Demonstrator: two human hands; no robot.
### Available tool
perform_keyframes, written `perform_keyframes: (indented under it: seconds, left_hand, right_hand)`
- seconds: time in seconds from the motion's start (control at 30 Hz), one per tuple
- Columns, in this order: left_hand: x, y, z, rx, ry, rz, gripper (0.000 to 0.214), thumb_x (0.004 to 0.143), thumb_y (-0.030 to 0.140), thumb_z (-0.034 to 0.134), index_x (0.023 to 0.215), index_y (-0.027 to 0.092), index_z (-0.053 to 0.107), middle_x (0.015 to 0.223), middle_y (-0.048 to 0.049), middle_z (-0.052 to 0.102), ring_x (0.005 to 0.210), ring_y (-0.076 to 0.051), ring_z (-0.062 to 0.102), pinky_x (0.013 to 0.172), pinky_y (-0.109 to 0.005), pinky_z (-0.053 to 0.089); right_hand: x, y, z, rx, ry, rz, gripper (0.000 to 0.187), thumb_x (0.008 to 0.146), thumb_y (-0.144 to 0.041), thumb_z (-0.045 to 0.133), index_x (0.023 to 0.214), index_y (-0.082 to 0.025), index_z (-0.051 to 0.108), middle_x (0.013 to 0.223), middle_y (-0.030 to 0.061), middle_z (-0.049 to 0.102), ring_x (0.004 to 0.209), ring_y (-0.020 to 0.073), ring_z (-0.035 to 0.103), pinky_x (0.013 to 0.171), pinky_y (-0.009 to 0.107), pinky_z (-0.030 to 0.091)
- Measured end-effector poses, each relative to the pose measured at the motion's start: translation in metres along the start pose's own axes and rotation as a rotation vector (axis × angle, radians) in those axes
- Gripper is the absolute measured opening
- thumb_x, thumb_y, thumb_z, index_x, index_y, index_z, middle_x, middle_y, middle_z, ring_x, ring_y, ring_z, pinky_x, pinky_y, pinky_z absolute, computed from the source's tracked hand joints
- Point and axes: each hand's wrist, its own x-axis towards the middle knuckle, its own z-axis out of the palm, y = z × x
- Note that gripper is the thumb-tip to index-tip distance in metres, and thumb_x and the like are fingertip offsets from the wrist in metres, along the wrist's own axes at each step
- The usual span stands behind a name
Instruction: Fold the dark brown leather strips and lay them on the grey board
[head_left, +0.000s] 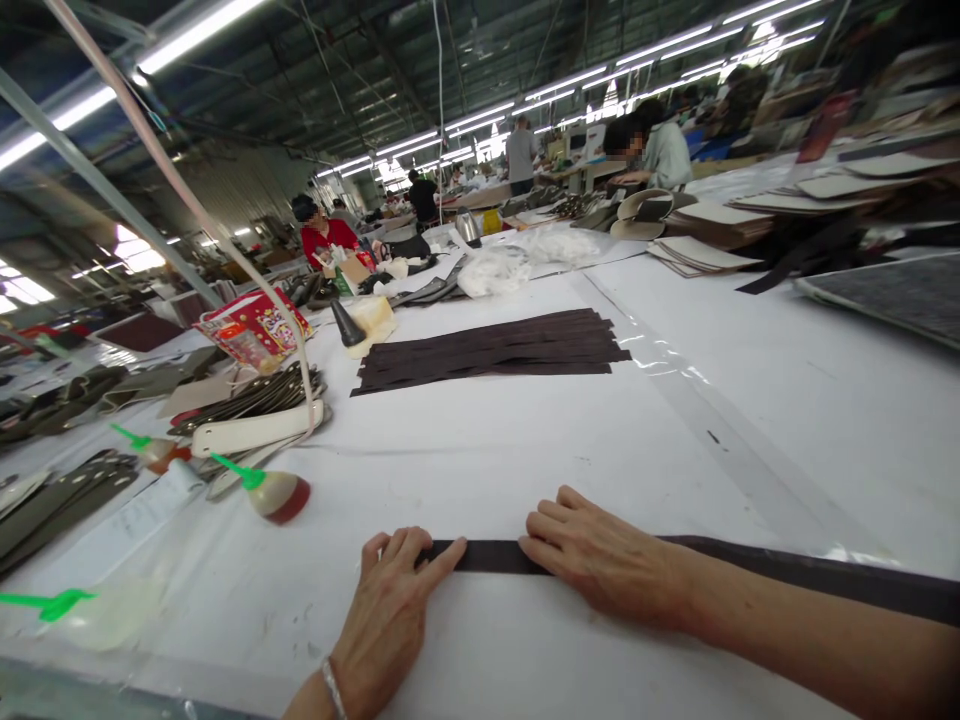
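A long dark brown strip (491,556) lies flat along the near edge of the white table (525,440). My left hand (394,600) rests on the strip's left end, fingers stretched out and pressed flat on it. My right hand (600,555) lies palm down on the strip just to the right, fingers spread flat, with the forearm covering part of the strip. Neither hand grips anything. A stack of several similar dark strips (491,350) lies further back at the table's middle.
Glue bottles with green nozzles (266,490) lie at the left, beside a cream-coloured tool (255,430) and dark cut pieces (52,500). A red packet (251,328) and white bags (495,270) lie further back. Other people work at the far tables.
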Motion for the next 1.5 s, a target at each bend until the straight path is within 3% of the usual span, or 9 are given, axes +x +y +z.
perform_keyframes:
  seconds: [0.13,0.23,0.33,0.63,0.97,1.2,1.5]
  left_hand:
    - [0.019,0.029,-0.002,-0.122,0.157,0.006,0.056,0.084,-0.005,0.033,0.124,0.026,0.056,0.116,-0.0079,0.056,0.107,-0.023,0.052,0.090,-0.046,0.039]
    - [0.033,0.055,0.006,-0.289,0.127,0.031,0.047,0.085,-0.003,0.036,0.123,0.016,0.055,0.108,-0.0091,0.059,0.099,-0.021,0.054,0.089,-0.041,0.045]
    - [0.037,0.067,0.019,-0.355,0.095,0.014,0.046,0.082,-0.004,0.035,0.118,0.012,0.058,0.101,-0.0094,0.061,0.093,-0.022,0.054,0.087,-0.040,0.049]
    - [0.030,0.061,0.026,-0.298,0.113,0.103,0.061,0.082,-0.004,0.032,0.137,0.020,0.047,0.108,-0.0080,0.060,0.097,-0.021,0.053,0.087,-0.038,0.053]
    - [0.033,0.064,0.026,-0.104,0.080,0.158,0.073,0.081,-0.004,0.032,0.145,0.032,0.031,0.102,-0.0072,0.055,0.094,-0.021,0.051,0.083,-0.037,0.054]
    - [0.032,0.064,0.024,-0.102,0.060,0.166,0.078,0.079,-0.006,0.034,0.147,0.030,0.026,0.103,-0.0078,0.053,0.095,-0.021,0.050,0.085,-0.036,0.053]
    - [0.030,0.064,0.019,-0.006,0.079,0.236,0.071,0.081,-0.004,0.035,0.140,0.034,0.040,0.110,-0.0102,0.046,0.099,-0.023,0.047,0.082,-0.038,0.054]
  right_hand:
    - [-0.001,0.000,0.001,-0.004,0.039,0.024,0.018,0.088,-0.003,0.044,0.095,-0.015,0.056,0.085,0.0044,0.053,0.075,0.0185,0.044,0.074,0.033,0.032]
    - [-0.001,-0.001,0.002,-0.037,0.059,0.035,0.019,0.089,-0.005,0.043,0.101,-0.013,0.055,0.085,0.0052,0.053,0.076,0.0192,0.045,0.076,0.034,0.033]
    - [-0.005,-0.002,0.003,-0.066,0.048,0.027,0.016,0.089,-0.004,0.043,0.094,-0.013,0.055,0.085,0.0052,0.053,0.075,0.0185,0.046,0.074,0.033,0.034]
    - [-0.034,0.006,0.001,-0.093,0.070,0.003,0.015,0.093,-0.008,0.045,0.083,-0.014,0.054,0.081,0.0024,0.051,0.073,0.0166,0.045,0.071,0.032,0.032]
    - [-0.062,0.014,-0.006,-0.120,0.083,0.015,0.017,0.095,-0.007,0.041,0.090,-0.013,0.057,0.082,0.0028,0.052,0.074,0.0166,0.044,0.072,0.033,0.032]
    - [-0.062,0.020,-0.012,-0.037,0.030,0.030,0.017,0.094,-0.007,0.043,0.095,-0.013,0.059,0.081,0.0024,0.054,0.070,0.0159,0.045,0.070,0.031,0.033]
    - [-0.064,0.024,-0.007,0.285,0.018,0.221,0.028,0.087,-0.002,0.045,0.098,-0.021,0.063,0.088,0.0015,0.058,0.075,0.0143,0.052,0.077,0.031,0.035]
